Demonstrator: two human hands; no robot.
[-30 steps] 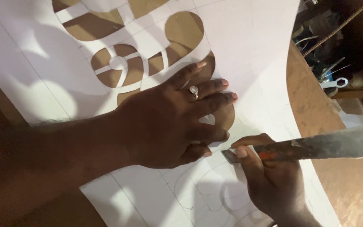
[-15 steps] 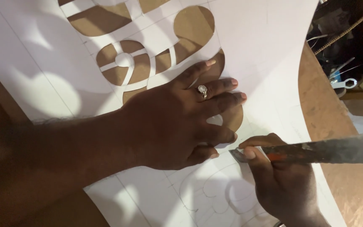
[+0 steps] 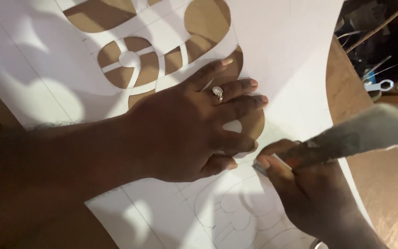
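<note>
White sheet (image 3: 295, 55): large, laid flat on a brown work surface (image 3: 383, 184), ruled with faint pencil grid lines. Upper portion of the sheet: curved and rounded shapes already cut out, brown showing through the openings. Lower portion of the sheet, below both hands: pencilled curves and loops drawn but not yet cut; by appearance a good part of the pattern remains. Left hand (image 3: 190, 133): fingers spread wide and pressed flat on the sheet, grasping nothing, ring (image 3: 217, 91) on one finger, beside the nearest cut opening. Right hand (image 3: 314, 198): fingers closed tightly around a cutting tool (image 3: 300, 157), tip touching the sheet just below the left hand's fingertips. Containers: none clearly visible; right of the sheet, a dark cluttered recess with a wrench-like tool (image 3: 377, 85), contents otherwise indistinct.
</note>
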